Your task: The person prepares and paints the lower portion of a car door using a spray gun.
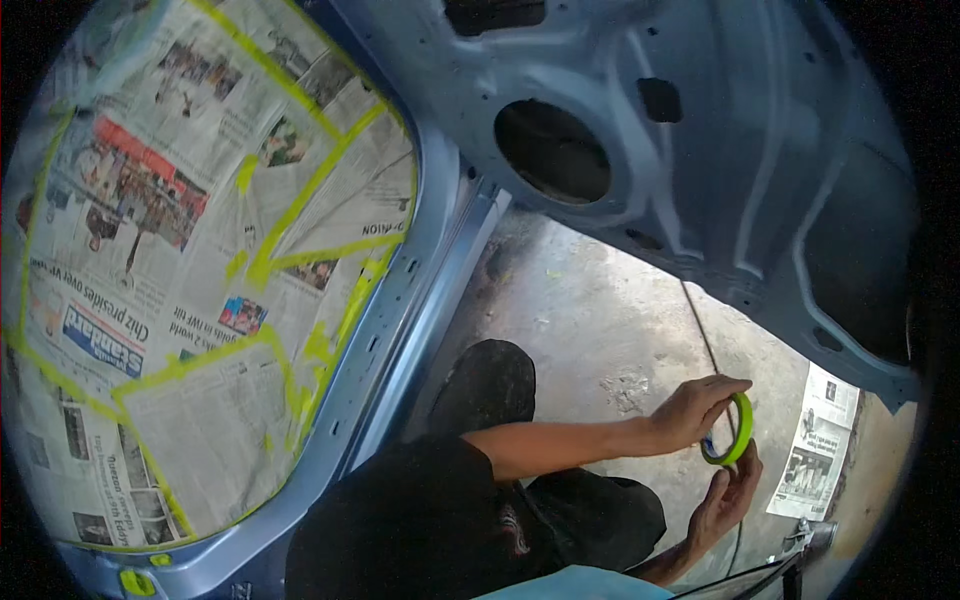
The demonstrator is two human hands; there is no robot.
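My left hand (692, 412) has its fingers closed on the upper side of a roll of bright green tape (741, 430), held upright over the concrete floor. My right hand (728, 498) is just below, its fingers curled up against the bottom of the same roll. To the left, a car body opening is covered with newspaper sheets (150, 260) stuck down with yellow-green tape strips. A bare blue-grey metal door panel (650, 180) with holes hangs above the hands.
A metal door sill (420, 330) runs beside my bent knees (595, 515). A thin dark line (700, 325), perhaps a cable, crosses the concrete floor (570, 320). A newspaper sheet (812, 450) lies at the right, near a small metal object (820, 540).
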